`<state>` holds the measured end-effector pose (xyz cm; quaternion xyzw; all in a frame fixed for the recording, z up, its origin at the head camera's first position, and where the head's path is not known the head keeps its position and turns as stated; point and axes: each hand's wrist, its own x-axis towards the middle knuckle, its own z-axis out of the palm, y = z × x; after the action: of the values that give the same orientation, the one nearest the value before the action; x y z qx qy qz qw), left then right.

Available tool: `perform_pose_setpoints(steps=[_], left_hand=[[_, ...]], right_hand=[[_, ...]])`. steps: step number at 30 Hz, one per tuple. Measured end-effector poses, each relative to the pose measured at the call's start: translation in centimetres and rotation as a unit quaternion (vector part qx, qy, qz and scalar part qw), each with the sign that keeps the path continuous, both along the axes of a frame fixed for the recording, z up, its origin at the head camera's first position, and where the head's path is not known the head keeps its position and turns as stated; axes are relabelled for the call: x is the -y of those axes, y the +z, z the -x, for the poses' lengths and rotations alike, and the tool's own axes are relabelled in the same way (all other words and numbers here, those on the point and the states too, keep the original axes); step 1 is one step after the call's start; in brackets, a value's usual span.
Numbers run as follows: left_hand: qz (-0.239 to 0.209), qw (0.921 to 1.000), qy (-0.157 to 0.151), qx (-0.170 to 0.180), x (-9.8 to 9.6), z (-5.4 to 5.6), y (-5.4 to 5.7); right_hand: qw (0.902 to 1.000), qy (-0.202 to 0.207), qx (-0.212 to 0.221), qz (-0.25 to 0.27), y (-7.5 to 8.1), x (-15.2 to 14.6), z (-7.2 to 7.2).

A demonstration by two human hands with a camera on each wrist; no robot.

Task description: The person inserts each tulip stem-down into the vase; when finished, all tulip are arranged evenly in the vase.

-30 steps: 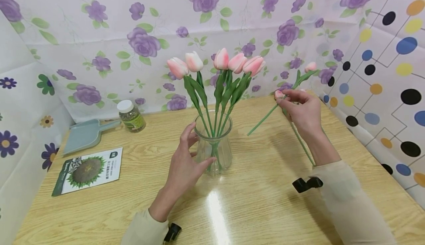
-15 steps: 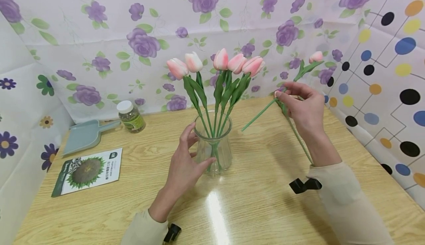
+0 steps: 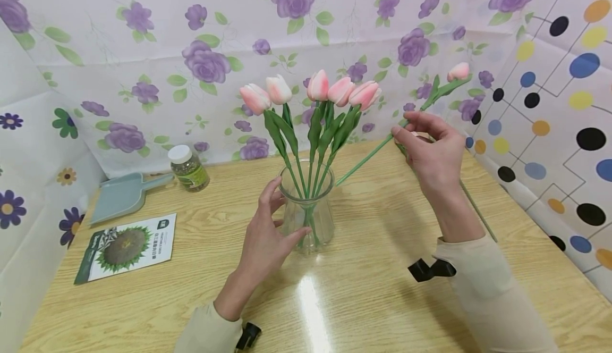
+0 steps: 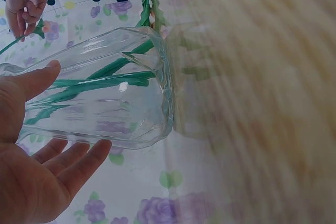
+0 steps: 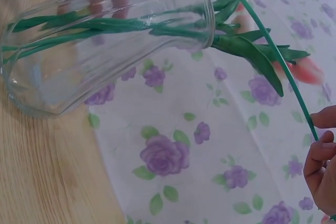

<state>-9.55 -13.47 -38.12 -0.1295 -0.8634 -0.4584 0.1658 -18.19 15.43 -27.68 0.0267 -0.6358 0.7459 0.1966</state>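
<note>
On the table stands a clear glass vase (image 3: 321, 223) holding several pink and white tulips (image 3: 319, 86). My left hand (image 3: 269, 233) grips its left side, thumb in front and fingers round the back; the left wrist view shows thumb and fingers on either side of the glass (image 4: 118, 106). Between thumb and fingers, my right hand (image 3: 437, 153) pinches the stem of another tulip (image 3: 365, 160), tilted with its bloom up to the right. Its lower stem end appears beside the vase's rim. Another green stem (image 3: 479, 212) lies on the table, partly hidden by the right hand and forearm.
Left of the vase are a jar with a white lid (image 3: 190, 168), a grey-blue dustpan (image 3: 121, 196) and a seed packet with a sunflower picture (image 3: 128, 248). Flower-patterned sheeting (image 3: 215, 108) rises behind the table, and dotted sheeting (image 3: 569, 129) stands at the right.
My right hand has drawn the tulip slightly up and left, bringing its stem end closer to the vase rim. The left hand and vase have stayed put.
</note>
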Motion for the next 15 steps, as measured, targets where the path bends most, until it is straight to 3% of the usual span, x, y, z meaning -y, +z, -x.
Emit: perform_pose_setpoints(steps=[15], left_hand=[[0.002, 1.0000, 0.000, -0.001, 0.0, 0.0, 0.0]], right_hand=[[0.9949, -0.033, -0.093, -0.024, 0.5, 2.0, -1.0]])
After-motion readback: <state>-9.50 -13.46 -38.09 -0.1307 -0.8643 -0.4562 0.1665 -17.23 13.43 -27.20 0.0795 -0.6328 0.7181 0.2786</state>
